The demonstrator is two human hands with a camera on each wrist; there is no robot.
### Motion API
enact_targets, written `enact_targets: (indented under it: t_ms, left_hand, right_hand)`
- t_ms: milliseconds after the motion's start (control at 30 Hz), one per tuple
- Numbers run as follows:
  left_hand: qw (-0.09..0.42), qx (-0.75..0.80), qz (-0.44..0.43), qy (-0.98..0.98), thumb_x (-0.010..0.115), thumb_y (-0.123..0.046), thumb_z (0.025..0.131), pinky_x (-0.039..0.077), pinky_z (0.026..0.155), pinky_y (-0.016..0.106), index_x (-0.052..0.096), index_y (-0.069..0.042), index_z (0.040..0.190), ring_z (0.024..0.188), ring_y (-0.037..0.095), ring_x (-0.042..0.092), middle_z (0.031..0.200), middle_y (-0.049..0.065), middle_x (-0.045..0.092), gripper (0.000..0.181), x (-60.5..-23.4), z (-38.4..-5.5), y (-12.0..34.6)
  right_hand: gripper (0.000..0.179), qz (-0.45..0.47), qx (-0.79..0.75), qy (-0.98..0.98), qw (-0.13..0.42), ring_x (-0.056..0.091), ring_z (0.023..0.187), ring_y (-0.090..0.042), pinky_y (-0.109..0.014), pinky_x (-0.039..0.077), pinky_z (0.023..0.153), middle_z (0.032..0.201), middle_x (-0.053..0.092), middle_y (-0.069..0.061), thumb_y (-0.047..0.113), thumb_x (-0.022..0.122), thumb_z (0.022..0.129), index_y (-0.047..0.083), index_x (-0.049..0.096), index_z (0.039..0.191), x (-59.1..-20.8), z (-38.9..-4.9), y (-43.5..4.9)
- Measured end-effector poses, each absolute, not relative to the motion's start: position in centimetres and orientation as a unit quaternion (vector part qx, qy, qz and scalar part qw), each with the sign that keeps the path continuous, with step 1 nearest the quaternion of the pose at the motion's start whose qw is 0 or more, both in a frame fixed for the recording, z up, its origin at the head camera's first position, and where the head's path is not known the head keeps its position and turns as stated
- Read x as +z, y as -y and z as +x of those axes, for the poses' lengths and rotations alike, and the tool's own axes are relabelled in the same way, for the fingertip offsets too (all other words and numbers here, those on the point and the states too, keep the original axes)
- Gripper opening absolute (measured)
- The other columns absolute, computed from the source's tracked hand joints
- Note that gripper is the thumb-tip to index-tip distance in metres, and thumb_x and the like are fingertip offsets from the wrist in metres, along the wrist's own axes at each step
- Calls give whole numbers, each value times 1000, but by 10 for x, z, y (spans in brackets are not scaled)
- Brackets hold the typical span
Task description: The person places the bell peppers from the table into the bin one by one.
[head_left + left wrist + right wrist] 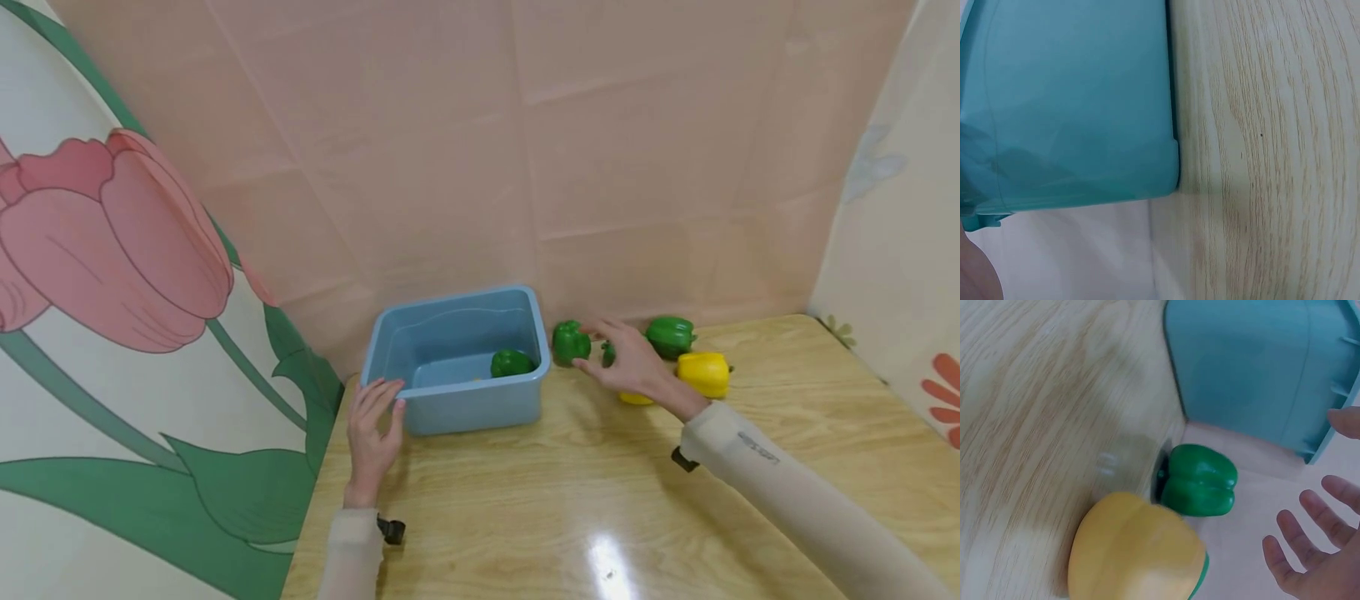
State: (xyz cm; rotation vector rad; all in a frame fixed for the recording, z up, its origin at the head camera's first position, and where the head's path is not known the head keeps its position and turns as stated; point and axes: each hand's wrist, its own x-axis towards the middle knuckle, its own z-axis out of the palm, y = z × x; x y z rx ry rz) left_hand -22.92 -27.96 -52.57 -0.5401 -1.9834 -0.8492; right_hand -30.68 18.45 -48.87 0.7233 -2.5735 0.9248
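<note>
A light-blue plastic bin (472,408) stands on the wooden table, with a green bell pepper (512,363) inside it. My left hand (373,429) touches the rim at the bin's front left corner, its fingers extended; the left wrist view shows only a bit of it. To the right of the bin, my right hand (626,358) is spread, thumb and fingers apart, holding nothing. Nearest to its fingertips is another green bell pepper (570,342), close to the bin's wall. In the right wrist view the fingers hover apart from a green pepper (1200,480).
Beyond the right hand lie a green pepper (671,337) and a yellow pepper (703,374). Another yellow pepper (636,399) and a green one (608,354) are partly hidden by that hand. A pink-covered wall (637,167) rises behind the table (525,517).
</note>
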Motion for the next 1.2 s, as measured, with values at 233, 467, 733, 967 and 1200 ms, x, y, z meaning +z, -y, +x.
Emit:
enact_targets:
  t_ms: [233,467,733,967,1200]
  left_hand:
    - [443,-343,-219,799,75,-1,94,31,114,81,80,-8,124,126,40,65,122,12,78,31,-525,-229,279]
    - [438,-343,-215,803,75,-1,95,30,118,77,79,-11,126,128,40,64,124,11,78,33,-526,-228,279]
    - [442,-342,-216,801,75,-1,95,30,117,79,79,-12,126,127,40,64,123,11,78,33,-526,-228,281]
    - [444,-339,-216,801,75,0,94,31,116,79,80,-10,125,127,40,65,123,12,78,33,-525,-228,280]
    - [446,-338,-218,799,75,1,93,31,118,77,80,-9,125,127,40,65,123,11,78,33,-526,-229,279]
  right_hand:
    - [57,244,306,908,150,67,119,-34,-61,57,96,142,65,-11,40,83,91,12,67,139,-495,-309,-192]
    - [56,238,299,912,148,67,123,-37,-62,55,99,145,65,-8,41,82,92,16,67,140,-500,-311,-198]
    - [55,235,281,920,140,60,131,-41,-67,50,104,145,64,-13,42,79,95,16,66,141,-508,-310,-206]
    - [59,221,255,931,136,62,124,-49,-70,52,97,143,61,-24,41,81,94,8,66,141,-514,-306,-212]
    - [52,236,235,928,167,65,118,-46,-67,56,89,135,66,-20,41,83,91,9,72,131,-525,-306,-218]
